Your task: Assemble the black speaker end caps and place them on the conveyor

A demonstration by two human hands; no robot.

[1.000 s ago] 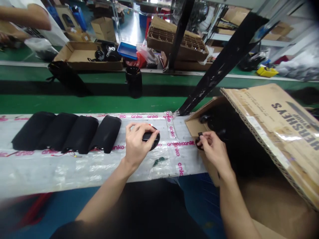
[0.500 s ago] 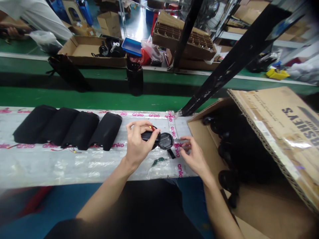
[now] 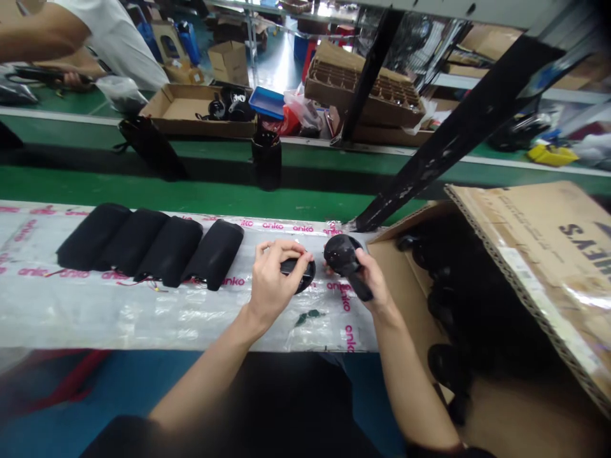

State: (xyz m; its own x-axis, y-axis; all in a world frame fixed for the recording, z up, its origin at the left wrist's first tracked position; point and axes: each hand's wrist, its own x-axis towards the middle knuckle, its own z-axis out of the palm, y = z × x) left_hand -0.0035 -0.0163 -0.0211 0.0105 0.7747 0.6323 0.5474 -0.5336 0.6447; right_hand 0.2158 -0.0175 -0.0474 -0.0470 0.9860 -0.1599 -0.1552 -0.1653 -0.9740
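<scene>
My left hand [image 3: 274, 280] is closed, thumb and fingertips together at a black round part [image 3: 307, 280] low over the plastic-covered bench. Fingers hide much of that part, so its kind is unclear. In my right hand [image 3: 375, 280] is a black round cap with a short tab [image 3: 341, 253], tilted and held just right of the other part, with a gap between them. Left of my hands several black fabric-covered cases [image 3: 217, 251] lie in a row, thin wires showing at their near ends.
A large open cardboard box [image 3: 405, 280] holding black parts stands at the right. Beyond the bench a green conveyor belt [image 3: 210, 203] carries black cylinders [image 3: 267, 162]. A slanted black post [image 3: 429, 152] rises behind. Across the belt, a co-worker in a white shirt [image 3: 128, 48] handles something dark.
My right hand, open and empty before, has picked up the round cap with its tab from the bench and turned it over. My left hand remains at its round part. The view shifted slightly.
</scene>
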